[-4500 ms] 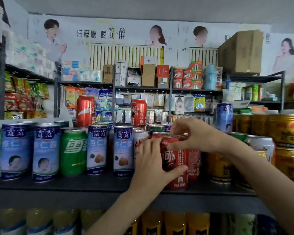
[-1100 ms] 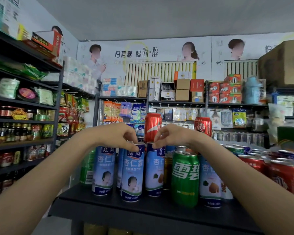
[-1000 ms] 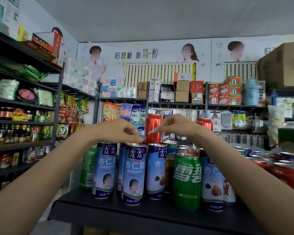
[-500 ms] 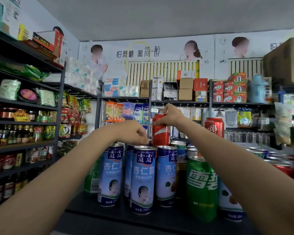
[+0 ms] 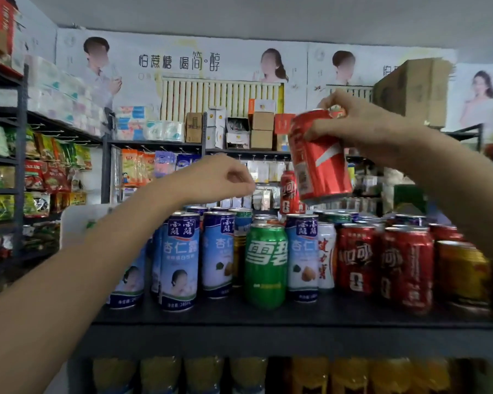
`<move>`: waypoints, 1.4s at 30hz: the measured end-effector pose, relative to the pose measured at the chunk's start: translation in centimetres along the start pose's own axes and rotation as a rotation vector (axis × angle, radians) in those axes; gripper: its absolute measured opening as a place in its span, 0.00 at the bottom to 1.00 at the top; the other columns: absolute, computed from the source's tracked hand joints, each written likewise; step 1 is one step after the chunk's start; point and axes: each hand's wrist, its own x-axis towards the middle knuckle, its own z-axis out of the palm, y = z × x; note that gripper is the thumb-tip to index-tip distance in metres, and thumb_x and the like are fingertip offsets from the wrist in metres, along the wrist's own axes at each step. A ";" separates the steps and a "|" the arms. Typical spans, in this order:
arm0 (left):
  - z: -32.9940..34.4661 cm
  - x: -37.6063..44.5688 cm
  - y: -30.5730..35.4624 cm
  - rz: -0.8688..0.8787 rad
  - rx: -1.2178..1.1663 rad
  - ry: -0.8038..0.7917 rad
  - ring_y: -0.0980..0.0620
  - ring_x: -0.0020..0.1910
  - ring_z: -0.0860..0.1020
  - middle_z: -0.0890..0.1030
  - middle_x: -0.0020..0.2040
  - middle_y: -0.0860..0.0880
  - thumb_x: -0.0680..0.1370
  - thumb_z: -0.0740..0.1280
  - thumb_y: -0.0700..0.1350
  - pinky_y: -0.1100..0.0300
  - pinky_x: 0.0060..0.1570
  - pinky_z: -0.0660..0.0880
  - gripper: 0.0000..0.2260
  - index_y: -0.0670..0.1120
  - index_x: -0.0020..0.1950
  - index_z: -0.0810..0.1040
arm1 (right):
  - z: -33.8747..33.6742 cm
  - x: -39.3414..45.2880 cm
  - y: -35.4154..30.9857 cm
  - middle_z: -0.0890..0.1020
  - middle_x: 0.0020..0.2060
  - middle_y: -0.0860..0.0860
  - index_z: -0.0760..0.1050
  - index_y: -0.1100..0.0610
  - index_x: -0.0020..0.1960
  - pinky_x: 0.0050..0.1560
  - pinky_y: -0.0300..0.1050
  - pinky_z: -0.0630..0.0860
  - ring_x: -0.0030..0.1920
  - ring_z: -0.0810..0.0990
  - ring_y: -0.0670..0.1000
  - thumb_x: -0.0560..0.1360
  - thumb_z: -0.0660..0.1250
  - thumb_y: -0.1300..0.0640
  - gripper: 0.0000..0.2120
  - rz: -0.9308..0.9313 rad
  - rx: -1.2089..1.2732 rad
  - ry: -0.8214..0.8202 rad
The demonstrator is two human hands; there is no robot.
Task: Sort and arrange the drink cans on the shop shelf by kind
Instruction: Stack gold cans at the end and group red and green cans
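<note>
Red cola can [image 5: 319, 157], tilted, hangs from our right hand [image 5: 362, 126] gripping its top, high above the shelf [image 5: 268, 322]; our left hand [image 5: 219, 177] hovers loosely curled, empty.

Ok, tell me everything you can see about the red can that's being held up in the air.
The red cola can is a glossy metal-looking drink can with a white ribbon stripe and a pale printed panel on its side. The right hand grips it round the top rim, so its lid is hidden. It hangs tilted, base swung toward the camera's right, lifted clear above the red cans on the black shelf. Nothing else touches it.
</note>
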 end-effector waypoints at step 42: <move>-1.9 -4.8 -4.1 -0.275 0.521 -0.213 0.57 0.59 0.74 0.77 0.60 0.55 0.70 0.69 0.60 0.61 0.54 0.68 0.22 0.55 0.61 0.74 | 14.8 7.9 1.9 0.75 0.53 0.51 0.74 0.55 0.62 0.50 0.39 0.65 0.54 0.73 0.48 0.74 0.69 0.54 0.18 -0.431 -0.540 -0.589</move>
